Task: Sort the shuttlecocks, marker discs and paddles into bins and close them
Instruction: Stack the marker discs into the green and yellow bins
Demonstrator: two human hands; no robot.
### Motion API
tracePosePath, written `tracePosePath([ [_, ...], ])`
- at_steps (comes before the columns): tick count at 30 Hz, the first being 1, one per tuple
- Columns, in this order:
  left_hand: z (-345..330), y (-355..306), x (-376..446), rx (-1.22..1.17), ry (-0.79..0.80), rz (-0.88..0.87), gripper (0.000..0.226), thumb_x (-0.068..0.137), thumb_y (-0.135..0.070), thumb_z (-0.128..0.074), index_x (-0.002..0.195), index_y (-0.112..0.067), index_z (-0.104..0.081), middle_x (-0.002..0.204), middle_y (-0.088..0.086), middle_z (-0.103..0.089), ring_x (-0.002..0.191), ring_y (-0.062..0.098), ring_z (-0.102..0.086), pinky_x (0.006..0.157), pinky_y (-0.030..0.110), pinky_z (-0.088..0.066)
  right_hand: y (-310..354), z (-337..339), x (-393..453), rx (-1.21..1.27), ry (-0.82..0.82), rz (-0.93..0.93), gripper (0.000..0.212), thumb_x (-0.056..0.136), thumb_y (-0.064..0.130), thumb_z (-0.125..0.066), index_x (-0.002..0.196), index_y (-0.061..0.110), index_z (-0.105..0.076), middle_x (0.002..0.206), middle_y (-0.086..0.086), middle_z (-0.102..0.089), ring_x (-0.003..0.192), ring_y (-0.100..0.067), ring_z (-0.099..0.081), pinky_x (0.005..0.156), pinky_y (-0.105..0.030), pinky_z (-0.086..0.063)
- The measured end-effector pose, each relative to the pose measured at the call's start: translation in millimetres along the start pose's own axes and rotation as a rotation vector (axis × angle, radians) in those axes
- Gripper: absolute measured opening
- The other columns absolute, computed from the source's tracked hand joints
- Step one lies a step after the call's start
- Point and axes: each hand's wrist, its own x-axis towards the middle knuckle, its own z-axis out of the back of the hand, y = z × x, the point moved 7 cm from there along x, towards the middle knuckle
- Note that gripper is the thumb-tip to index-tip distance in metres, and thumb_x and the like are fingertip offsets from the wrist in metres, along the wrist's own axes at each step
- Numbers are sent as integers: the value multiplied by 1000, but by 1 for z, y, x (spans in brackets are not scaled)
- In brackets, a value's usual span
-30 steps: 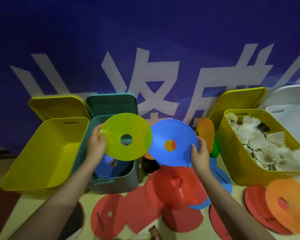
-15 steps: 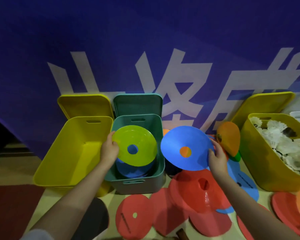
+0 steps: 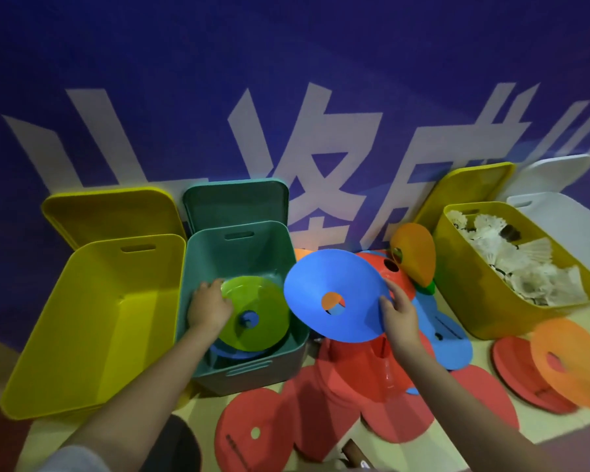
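Here the blue disc [image 3: 334, 294] is round, centre-holed, tilted.

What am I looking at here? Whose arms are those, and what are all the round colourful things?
The picture comes from a camera worn on a person's head, so you see their own two arms reaching out in front. There is no robot, just bare hands.

The round things with holes are flat marker discs for sports. The left hand is down inside the teal bin, on the edge of a green disc that lies on a blue one. The right hand holds a blue disc in the air by its edge, next to that bin.

More discs, mostly red, plus orange and blue, lie scattered on the floor. On the left stands a yellow bin. On the right another yellow bin is full of white shuttlecocks. The lids lean against the blue wall behind.
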Motion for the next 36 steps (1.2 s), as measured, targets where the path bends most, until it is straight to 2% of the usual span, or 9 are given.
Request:
tracePosePath([
  [5,53,-13,-7,-20,-226,-183,46,87,-15,-58,132,-12,-53,132,17,-48,123,35,-42,101,43,-38,30,-39,5,-4,78,62,40,95,-2,-44,130,11,-54,122,2,-57,113,-16,-52,87,-28,-40],
  [8,70,4,-14,-97,-266,-104,52,88,-14,-57,138,-12,-46,140,19,-40,127,38,-37,104,44,-34,52,-77,6,-63,167,121,41,94,-1,-43,131,12,-54,123,1,-57,115,-17,-53,88,-22,-41],
  [10,66,21,-17,-155,-201,-24,57,93,-17,-51,147,-14,-33,143,19,-37,128,37,-38,103,44,-36,66,-102,3,-156,187,181,42,93,-1,-43,131,13,-53,120,-3,-61,104,-19,-56,73,-11,-40],
  [13,51,41,-25,-211,-81,17,58,99,-19,-41,152,-20,-17,135,20,-48,107,38,-55,81,42,-46,79,-145,-4,-346,262,291,46,93,2,-43,138,12,-46,123,-9,-62,106,-28,-59,78,-22,-40],
  [17,51,48,-36,-244,-111,60,53,102,-20,-35,152,-26,-17,111,26,-61,84,41,-58,57,35,-37,74,-195,-10,-611,410,345,60,89,5,-44,147,18,-33,133,-12,-54,113,-35,-56,88,-38,-46],
  [21,53,47,-34,-263,-135,76,51,102,-22,-35,151,-28,-21,107,25,-62,63,31,-50,47,30,-24,66,-223,-13,-689,517,300,58,88,4,-43,144,14,-34,133,-18,-50,113,-39,-54,88,-41,-45],
  [25,52,51,-33,-264,-150,99,51,102,-21,-35,151,-29,-22,104,22,-63,62,29,-50,48,31,-25,50,-234,-13,-714,574,227,52,90,3,-41,141,12,-37,129,-19,-53,112,-39,-54,87,-39,-43],
  [29,52,49,-36,-283,-151,108,51,102,-22,-34,151,-30,-21,101,20,-63,51,10,-36,43,26,-21,41,-249,-5,-741,617,227,51,91,4,-43,141,11,-36,129,-19,-54,113,-37,-54,86,-36,-42],
  [36,52,48,-35,-262,-152,88,51,102,-21,-35,151,-28,-22,99,19,-63,51,10,-35,43,26,-20,-16,-267,-3,-1006,771,80,73,88,14,-51,150,7,-12,142,-21,-37,129,-36,-40,103,-37,-37],
])
